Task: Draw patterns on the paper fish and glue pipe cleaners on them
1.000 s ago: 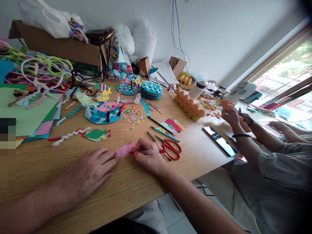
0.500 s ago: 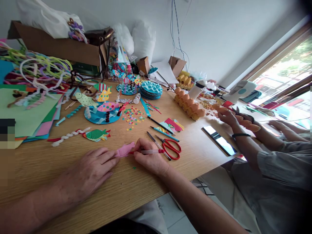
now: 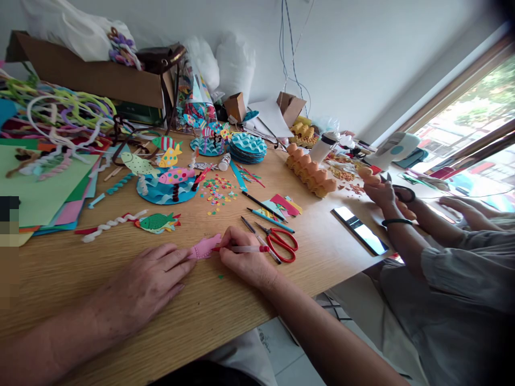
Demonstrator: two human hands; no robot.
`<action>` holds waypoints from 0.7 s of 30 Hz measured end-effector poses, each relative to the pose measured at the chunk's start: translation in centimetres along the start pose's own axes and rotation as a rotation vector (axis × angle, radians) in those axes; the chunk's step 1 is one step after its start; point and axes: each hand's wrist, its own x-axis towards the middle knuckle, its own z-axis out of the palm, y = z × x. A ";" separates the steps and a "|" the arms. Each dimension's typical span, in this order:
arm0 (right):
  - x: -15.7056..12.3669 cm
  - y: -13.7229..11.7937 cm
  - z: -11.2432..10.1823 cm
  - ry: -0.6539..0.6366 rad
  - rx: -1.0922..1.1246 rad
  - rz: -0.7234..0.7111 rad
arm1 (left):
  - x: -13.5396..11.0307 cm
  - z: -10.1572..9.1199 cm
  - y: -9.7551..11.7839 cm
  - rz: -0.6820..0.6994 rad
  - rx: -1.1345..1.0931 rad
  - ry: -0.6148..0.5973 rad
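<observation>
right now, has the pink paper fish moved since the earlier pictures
No, not noticeably: judged against the red-handled scissors, the pink paper fish keeps the same place and tilt; the whole view has only shifted slightly.

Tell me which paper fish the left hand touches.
The pink fish between the left hand and right hand; the others, including the polka-dotted pink one, touch neither.

Daylight is pouring in from my right.
The window (image 3: 475, 115) is washing out to white, the tabletop (image 3: 193, 327) is catching a pale sheen around the phone (image 3: 359, 231), and soft shadows are lying under my fingers (image 3: 177, 258). Shapes are stretching toward the edges, black is eating into the right side, and coarse pixels are covering a patch at far left.
</observation>
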 end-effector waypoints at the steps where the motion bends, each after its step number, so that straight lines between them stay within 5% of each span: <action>1: 0.0 0.0 0.0 0.002 -0.007 -0.002 | 0.1 -0.1 0.0 -0.001 -0.004 -0.003; 21: 0.1 0.0 -0.1 0.026 -0.001 0.016 | -0.1 -0.1 0.1 -0.044 -0.065 -0.029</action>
